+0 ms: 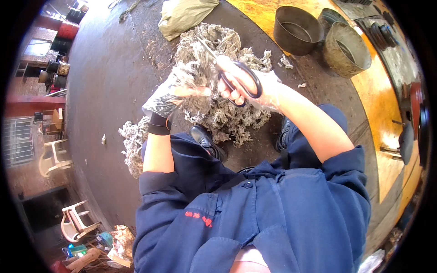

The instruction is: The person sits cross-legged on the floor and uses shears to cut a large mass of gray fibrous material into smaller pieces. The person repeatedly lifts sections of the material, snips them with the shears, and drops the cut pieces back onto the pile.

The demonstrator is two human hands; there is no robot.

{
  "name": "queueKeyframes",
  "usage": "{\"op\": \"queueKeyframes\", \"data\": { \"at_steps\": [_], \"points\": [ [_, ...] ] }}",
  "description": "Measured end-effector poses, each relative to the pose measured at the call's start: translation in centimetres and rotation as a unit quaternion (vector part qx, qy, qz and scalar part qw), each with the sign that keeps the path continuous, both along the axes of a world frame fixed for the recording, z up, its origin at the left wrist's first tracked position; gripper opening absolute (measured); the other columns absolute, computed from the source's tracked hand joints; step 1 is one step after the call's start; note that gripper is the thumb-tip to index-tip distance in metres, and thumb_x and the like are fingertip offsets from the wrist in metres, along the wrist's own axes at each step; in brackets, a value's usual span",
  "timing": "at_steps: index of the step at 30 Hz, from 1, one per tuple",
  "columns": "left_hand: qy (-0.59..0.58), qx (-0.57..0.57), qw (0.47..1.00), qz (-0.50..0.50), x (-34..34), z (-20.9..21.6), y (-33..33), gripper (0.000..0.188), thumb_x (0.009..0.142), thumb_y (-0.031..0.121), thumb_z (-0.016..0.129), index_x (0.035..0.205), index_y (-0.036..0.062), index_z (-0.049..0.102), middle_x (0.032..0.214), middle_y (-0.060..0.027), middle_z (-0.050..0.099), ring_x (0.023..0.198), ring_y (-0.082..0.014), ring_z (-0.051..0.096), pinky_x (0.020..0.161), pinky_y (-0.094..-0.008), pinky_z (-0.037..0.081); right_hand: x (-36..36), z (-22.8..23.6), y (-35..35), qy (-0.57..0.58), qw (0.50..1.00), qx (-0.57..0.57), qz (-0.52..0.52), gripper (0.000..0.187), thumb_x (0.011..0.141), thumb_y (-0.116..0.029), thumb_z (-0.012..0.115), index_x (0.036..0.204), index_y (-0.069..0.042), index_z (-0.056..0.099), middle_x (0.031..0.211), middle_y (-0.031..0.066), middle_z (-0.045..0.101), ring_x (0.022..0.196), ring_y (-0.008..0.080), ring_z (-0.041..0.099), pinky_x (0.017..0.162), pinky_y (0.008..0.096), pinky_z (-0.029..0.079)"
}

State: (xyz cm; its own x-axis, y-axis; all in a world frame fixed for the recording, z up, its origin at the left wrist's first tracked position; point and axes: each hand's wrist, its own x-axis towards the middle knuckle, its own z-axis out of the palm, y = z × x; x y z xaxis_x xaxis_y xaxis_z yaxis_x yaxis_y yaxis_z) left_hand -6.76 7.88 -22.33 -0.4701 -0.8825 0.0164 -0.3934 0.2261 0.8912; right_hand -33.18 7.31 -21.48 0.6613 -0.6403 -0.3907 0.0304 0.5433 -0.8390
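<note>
Scissors (236, 75) with dark handles sit in the right hand (241, 84), fingers clamped through the loops, blades angled up-left into a tuft of grey fibre waste (193, 75). Left hand (166, 100), in a clear plastic glove, is closed around that tuft, pulling it taut so the blades can bite. Bulk pile of fibre (227, 113) lies on the floor just ahead of the black shoe (205, 141). Two metal tubs (298, 29) (348, 48) stand upper right; both look empty.
</note>
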Motion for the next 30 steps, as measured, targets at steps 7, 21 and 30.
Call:
{"op": "queueKeyframes", "data": {
  "at_steps": [7, 21, 30],
  "points": [
    [-0.18, -0.099, 0.979, -0.015, 1.1, -3.4, -0.2, 0.034, 0.073, 0.02, 0.073, 0.108, 0.0223, 0.073, 0.111, -0.0052, 0.067, 0.106, -0.027, 0.059, 0.093, -0.0374, 0.047, 0.6, -0.6, 1.1, 0.049, 0.998, 0.047, 0.017, 0.067, 0.093, -0.07, 0.043, 0.079, -0.006, 0.056, 0.071, 0.0043, 0.055, 0.056, 0.0115, 0.047, 0.052, 0.0246, 0.041],
    [0.223, 0.258, 0.939, 0.053, -2.5, -0.8, 0.3, 0.083, 0.068, -0.01, 0.073, 0.143, -0.0017, 0.039, 0.126, -0.0115, 0.059, 0.109, -0.021, 0.06, 0.091, -0.0346, 0.052, -0.1, -0.8, 2.5, -0.085, 0.993, 0.083, 0.013, 0.069, 0.092, -0.075, 0.039, 0.07, -0.01, 0.048, 0.054, -0.0006, 0.04, 0.043, 0.0099, 0.035, 0.04, 0.024, 0.029],
    [-0.188, -0.309, 0.932, -0.035, -5.3, -2.4, -1.1, 0.016, 0.072, 0.011, 0.074, 0.087, 0.0067, 0.069, 0.078, -0.0088, 0.067, 0.077, -0.0305, 0.065, 0.077, -0.0372, 0.052, -0.5, -1.4, 3.6, -0.079, 0.992, 0.094, -0.043, 0.062, 0.095, -0.068, 0.044, 0.073, -0.01, 0.045, 0.052, -0.0027, 0.036, 0.039, 0.0082, 0.033, 0.037, 0.0225, 0.026]
  ]
}}
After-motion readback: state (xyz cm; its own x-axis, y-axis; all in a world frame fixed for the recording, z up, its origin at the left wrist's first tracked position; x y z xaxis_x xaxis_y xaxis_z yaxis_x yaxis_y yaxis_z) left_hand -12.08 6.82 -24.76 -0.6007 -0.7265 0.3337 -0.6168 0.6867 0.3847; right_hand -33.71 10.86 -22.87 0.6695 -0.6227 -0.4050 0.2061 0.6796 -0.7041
